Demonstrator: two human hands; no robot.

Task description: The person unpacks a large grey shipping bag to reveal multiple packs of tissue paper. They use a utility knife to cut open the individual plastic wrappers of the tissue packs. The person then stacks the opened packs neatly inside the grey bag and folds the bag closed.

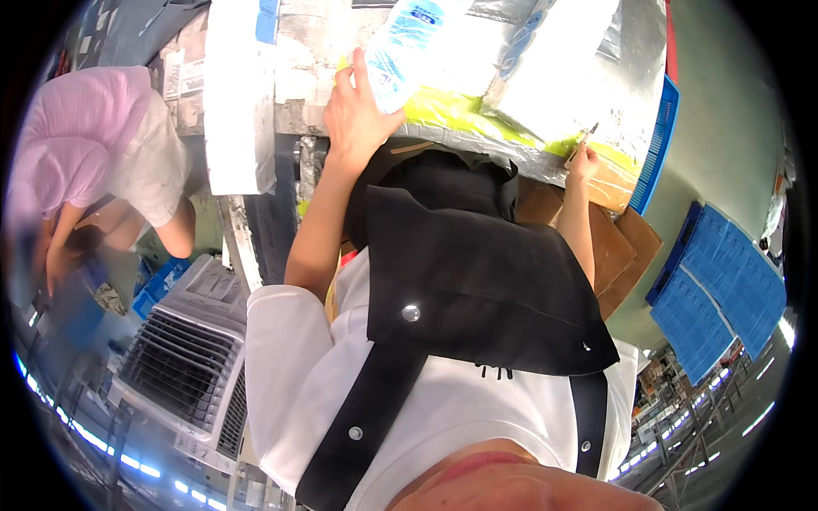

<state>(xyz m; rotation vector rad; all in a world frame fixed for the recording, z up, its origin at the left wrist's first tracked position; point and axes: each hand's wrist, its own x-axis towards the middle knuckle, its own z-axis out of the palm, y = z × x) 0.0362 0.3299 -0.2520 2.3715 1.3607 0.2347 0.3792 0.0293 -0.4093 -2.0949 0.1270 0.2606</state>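
My left hand is at the near edge of the work table, thumb and fingers spread around the lower end of a white plastic package with blue print. Farther right, my right hand is closed on a slim tool with a dark pointed tip, whose exact kind is too small to tell. The tool points up and away over the table edge. Between the hands runs a yellow-green strip beneath clear film. Strong glare washes out much of the white material on the tabletop.
To the left, a person in a pink top bends down. An air cooler stands at lower left. Brown cardboard sits below the table's right end, beside a blue crate. Blue panels are farther right.
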